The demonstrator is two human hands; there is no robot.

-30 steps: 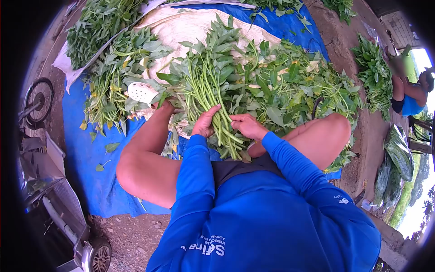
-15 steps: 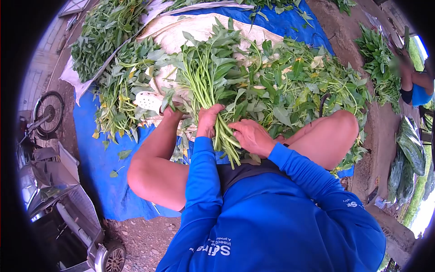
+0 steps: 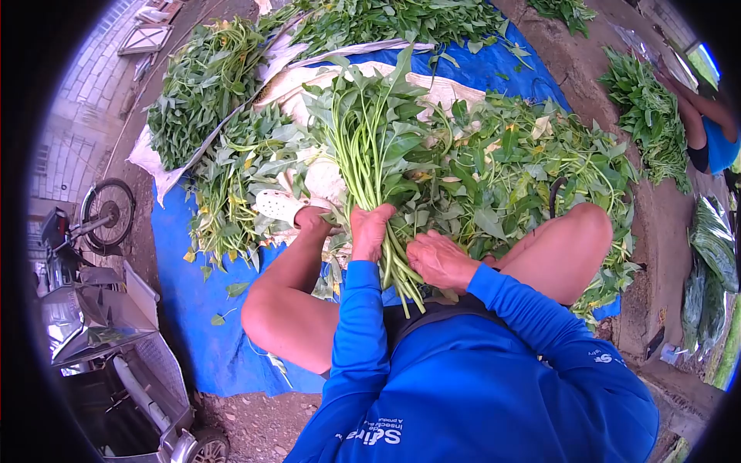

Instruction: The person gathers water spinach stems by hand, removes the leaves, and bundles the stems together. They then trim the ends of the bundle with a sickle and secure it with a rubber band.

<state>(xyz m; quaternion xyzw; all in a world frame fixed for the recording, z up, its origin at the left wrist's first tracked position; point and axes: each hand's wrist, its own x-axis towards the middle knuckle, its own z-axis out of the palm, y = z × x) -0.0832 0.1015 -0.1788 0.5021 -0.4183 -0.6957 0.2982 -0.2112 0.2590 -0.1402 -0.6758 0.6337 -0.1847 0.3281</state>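
Observation:
My left hand [image 3: 370, 230] is closed round the stems of a bunch of leafy greens [image 3: 363, 154]. The leaves point away from me, and the cut stem ends hang below the fist toward my lap. Just right of those stems is my right hand [image 3: 440, 261], its fingers curled against or close beside them; what its fingertips hold, if anything, is hidden. A wide heap of loose greens [image 3: 525, 170] with some yellow leaves lies right of the bunch. Another pile of greens [image 3: 231, 181] lies to the left, beside a white clog [image 3: 279, 207] on my foot.
Under the greens are a blue tarp [image 3: 185, 285] and a pale cloth [image 3: 289, 89]. More greens [image 3: 401, 27] lie at the far edge. A motorcycle with metal bodywork [image 3: 116, 324] stands at left. Another person [image 3: 714, 143] is at far right, near plastic-wrapped bundles [image 3: 710, 255].
The view has shifted, so most things appear a little lower and, at left, further right. My left hand still grips the bunch. My right hand's fingers are more curled in beside the stems.

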